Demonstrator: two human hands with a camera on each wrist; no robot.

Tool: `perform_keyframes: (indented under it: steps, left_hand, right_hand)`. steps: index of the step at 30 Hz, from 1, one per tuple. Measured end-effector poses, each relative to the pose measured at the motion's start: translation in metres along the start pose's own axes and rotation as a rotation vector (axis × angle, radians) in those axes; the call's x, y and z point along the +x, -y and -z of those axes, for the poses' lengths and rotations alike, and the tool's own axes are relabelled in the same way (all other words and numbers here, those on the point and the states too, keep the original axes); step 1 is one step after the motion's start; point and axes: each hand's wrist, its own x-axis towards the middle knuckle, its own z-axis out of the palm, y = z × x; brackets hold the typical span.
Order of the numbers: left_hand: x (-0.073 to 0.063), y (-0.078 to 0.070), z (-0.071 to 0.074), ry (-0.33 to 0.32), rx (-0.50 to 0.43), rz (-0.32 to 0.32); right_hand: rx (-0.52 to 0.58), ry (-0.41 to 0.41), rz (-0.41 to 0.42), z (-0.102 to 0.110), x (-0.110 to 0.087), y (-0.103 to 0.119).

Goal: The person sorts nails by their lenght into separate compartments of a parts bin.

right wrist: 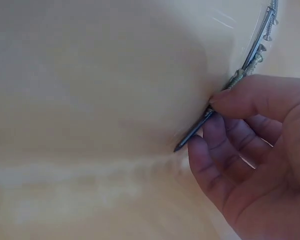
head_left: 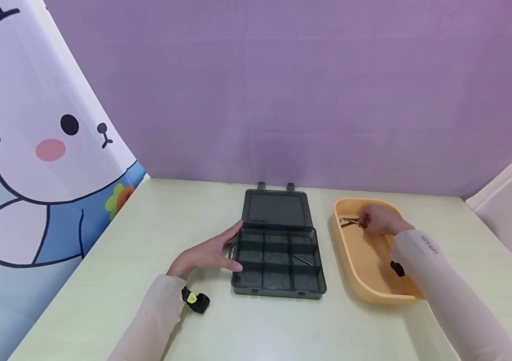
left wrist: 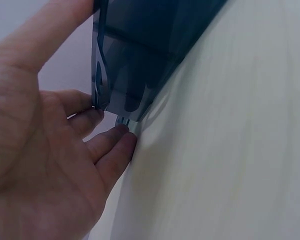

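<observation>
Your right grip (head_left: 378, 219) is down inside the orange tray (head_left: 367, 258), at its far left corner, with thumb and fingertips pinching a dark, pointed nail (right wrist: 192, 134). The tip of that nail sticks out past your fingers; whether it touches the tray cannot be told. Close by, along the curve of the tray wall, lie more metal fasteners (head_left: 348, 221), among them small screws (right wrist: 260, 54) and another slim shank.

Your left grip (head_left: 208, 255) is released, fingers spread along the left side of the dark, see-through box (head_left: 276, 287). Your thumb rests at its near left compartments, and your other fingertips touch farther along that side, toward the hinge.

The box sits on the pale surface (head_left: 220, 333), to the left of the tray and apart from it. Its lid (head_left: 277, 208) is folded back flat on the far side, two clasps (head_left: 261, 185) pointing away from you. Of its nine compartments, the middle one in the right column holds a thin dark rod (head_left: 303, 260), lying aslant.

Behind the surface hangs a purple cloth (head_left: 301, 90); to your left is a printed cartoon animal (head_left: 53, 110)
</observation>
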Motion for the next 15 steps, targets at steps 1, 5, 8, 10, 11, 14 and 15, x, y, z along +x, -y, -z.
perform_keyframes:
  steps: [1,5,8,10,11,14,15]
  left_hand:
    - [0.0003,0.0006,-0.0004,0.001,-0.003,-0.003]
    - [0.0014,0.0012,-0.0020,0.001,-0.012,0.001]
    - [0.0021,0.0012,-0.0022,-0.004,-0.016,0.018]
    - [0.0026,0.0020,-0.0020,-0.007,-0.014,0.021]
    - [0.0029,0.0023,-0.0019,-0.008,-0.013,0.022]
    - [0.0039,0.0034,-0.0018,-0.009,-0.010,0.020]
    - [0.0042,0.0035,-0.0018,-0.010,-0.009,0.019]
  right_hand:
    - [0.017,0.002,0.002,-0.0013,0.0000,-0.0016]
    - [0.068,0.020,0.018,-0.0059,0.0014,-0.0086]
    - [0.098,0.034,0.028,-0.0063,0.0024,-0.0105]
    - [0.124,0.051,0.032,-0.0049,0.0023,-0.0103]
    - [0.142,0.059,0.035,-0.0039,0.0023,-0.0098]
    - [0.186,0.082,0.043,-0.0013,0.0020,-0.0096]
    - [0.198,0.092,0.044,-0.0007,0.0023,-0.0099]
